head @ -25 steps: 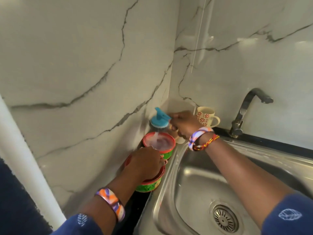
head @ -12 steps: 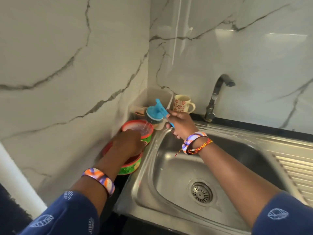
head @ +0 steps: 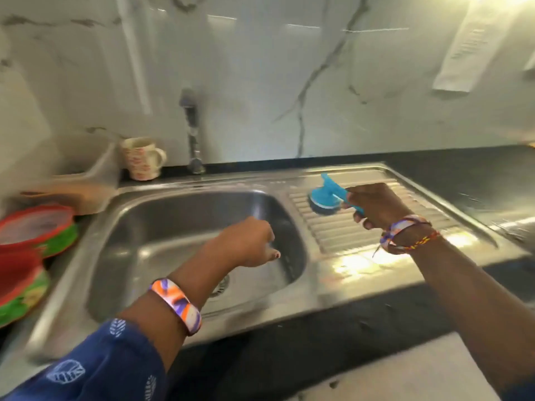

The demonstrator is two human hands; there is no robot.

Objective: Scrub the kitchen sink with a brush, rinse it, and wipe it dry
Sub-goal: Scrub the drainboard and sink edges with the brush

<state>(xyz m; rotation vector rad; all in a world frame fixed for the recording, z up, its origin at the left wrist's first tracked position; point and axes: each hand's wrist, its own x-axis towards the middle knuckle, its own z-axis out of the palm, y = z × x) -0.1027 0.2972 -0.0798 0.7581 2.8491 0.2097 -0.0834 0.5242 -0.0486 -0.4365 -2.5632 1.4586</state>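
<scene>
Brush (head: 328, 198) now over drainboard (head: 347, 230), tubs (head: 34, 227) left

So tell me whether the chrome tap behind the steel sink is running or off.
Off, as far as shows: no stream falls from the chrome tap into the steel sink, though the frame is blurred.
</scene>
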